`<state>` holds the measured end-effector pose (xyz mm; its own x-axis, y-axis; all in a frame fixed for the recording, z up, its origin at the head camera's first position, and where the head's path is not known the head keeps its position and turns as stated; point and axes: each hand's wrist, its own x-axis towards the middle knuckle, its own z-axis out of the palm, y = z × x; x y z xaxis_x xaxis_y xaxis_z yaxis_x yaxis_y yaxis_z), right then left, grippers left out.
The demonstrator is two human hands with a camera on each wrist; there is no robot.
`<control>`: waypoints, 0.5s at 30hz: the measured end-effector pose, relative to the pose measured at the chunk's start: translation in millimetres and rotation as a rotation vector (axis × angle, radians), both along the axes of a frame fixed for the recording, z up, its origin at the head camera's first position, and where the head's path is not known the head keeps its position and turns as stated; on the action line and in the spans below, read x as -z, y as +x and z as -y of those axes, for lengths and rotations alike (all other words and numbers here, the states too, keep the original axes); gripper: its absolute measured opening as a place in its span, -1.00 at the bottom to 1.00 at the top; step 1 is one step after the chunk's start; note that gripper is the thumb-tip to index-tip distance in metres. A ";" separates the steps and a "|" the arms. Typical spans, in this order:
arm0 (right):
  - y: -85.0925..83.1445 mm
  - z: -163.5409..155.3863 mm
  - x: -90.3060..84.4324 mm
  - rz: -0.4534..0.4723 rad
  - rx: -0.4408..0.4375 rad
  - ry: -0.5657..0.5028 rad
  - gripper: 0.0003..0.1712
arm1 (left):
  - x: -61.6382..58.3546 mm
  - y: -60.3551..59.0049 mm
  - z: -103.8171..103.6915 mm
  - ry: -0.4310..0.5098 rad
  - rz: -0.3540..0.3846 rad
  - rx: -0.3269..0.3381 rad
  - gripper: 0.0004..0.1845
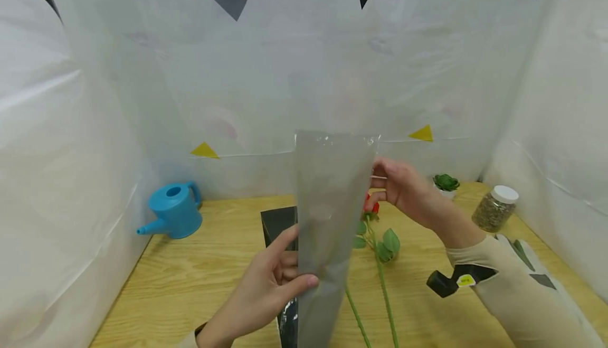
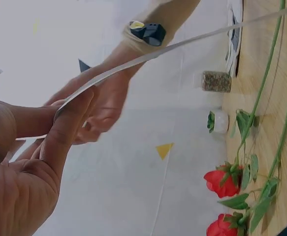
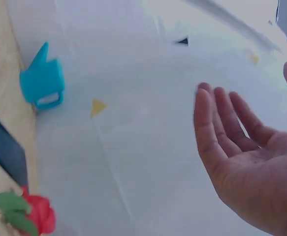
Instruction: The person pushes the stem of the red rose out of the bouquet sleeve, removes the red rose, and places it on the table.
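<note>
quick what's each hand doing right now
Left hand: pinches the clear plastic sleeve, held upright.
Right hand: open, fingers relaxed beside the sleeve's upper edge, holding nothing.

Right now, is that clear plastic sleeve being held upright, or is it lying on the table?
Upright. The left hand pinches the plastic sleeve near its narrow lower end, its wide end up above the table.
</note>
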<state>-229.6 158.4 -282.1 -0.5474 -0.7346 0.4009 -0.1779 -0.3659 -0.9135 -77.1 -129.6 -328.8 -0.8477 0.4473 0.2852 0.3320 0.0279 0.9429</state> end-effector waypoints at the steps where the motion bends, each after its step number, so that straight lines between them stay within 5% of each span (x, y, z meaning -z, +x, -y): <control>1: 4.7 1.0 -5.5 -0.019 0.024 -0.016 -0.69 | -1.1 -1.2 -3.3 0.021 -0.001 0.013 -0.19; 6: 19.6 -2.8 -24.0 -0.081 0.195 -0.068 -0.83 | -5.3 -4.5 -22.6 0.039 -0.005 0.022 -0.20; 9: 16.3 -8.9 -28.0 -0.027 0.264 -0.099 -0.83 | -3.5 -9.2 -36.9 0.048 0.044 0.039 -0.18; 15: -8.2 -30.2 -22.1 0.143 0.307 -0.103 -0.83 | 24.7 -20.3 -70.4 0.074 0.221 0.098 -0.18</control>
<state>-237.9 188.6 -260.0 -0.7922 -0.4869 0.3680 -0.1671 -0.4068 -0.8981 -97.4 -59.2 -353.4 -0.8468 0.5151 0.1326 0.1148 -0.0663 0.9912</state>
